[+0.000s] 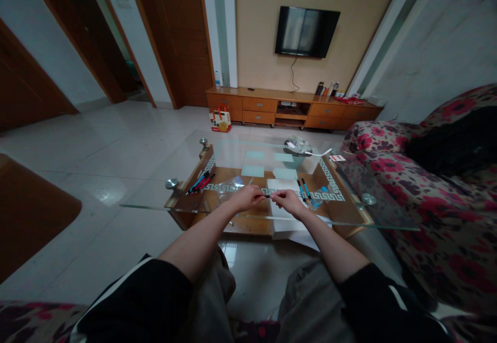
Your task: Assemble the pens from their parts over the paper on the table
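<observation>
My left hand (248, 197) and my right hand (286, 199) meet over the near edge of a glass coffee table (155, 207). Between them they grip a thin dark pen (267, 196), one hand at each end. A white sheet of paper (283, 185) lies on the glass just beyond and under my right hand. Two blue-and-black pens (304, 189) rest on the glass right of my right hand. A bunch of red, blue and black pens (201, 182) lies to the left. A crumpled clear plastic wrapper (231, 185) sits near my left hand.
A small basket with white items (297, 150) stands at the table's far side. A floral sofa (438, 188) runs along the right. Across the tiled floor stand a wooden TV cabinet (291, 109), a wall television (306, 31) and a red-and-white bag (220, 119).
</observation>
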A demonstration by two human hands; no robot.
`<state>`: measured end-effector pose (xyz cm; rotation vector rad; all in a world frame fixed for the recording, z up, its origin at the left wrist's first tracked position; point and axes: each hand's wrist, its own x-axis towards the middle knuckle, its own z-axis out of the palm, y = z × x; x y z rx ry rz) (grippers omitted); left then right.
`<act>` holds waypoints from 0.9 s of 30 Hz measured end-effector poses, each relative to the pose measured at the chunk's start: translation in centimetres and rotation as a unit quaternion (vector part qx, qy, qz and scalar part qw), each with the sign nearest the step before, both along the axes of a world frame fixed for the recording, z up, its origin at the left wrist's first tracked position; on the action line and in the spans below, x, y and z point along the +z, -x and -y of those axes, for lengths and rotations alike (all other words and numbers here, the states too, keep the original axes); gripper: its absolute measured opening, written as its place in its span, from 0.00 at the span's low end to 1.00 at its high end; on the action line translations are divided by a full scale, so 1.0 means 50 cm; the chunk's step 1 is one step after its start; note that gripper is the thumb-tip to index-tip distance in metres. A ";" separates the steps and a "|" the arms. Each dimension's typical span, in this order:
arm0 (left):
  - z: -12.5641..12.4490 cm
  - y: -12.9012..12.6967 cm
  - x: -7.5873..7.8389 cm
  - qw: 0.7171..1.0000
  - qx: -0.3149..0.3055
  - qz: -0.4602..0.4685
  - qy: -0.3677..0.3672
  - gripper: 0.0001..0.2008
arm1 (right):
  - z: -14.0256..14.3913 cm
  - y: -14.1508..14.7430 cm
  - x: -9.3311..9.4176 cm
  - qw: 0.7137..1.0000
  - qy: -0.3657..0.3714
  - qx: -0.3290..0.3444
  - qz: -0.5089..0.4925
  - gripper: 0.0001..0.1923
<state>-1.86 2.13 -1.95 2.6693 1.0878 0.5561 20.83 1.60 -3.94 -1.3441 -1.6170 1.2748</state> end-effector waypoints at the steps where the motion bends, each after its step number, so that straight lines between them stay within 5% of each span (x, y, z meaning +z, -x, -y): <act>1: 0.000 0.000 -0.001 1.000 0.002 -0.003 -0.001 0.15 | 0.000 0.000 0.000 1.000 0.002 -0.003 -0.008 0.13; 11: 0.003 0.000 -0.002 1.000 0.010 0.018 -0.010 0.12 | 0.000 -0.003 -0.002 0.998 0.031 -0.049 -0.035 0.16; 17: 0.003 -0.002 -0.002 0.999 0.012 0.029 -0.017 0.09 | -0.005 -0.009 -0.013 0.997 0.069 -0.007 -0.033 0.25; 27: 0.004 0.000 0.000 0.999 0.011 0.037 -0.010 0.08 | 0.000 -0.006 -0.005 0.998 0.050 -0.011 -0.023 0.18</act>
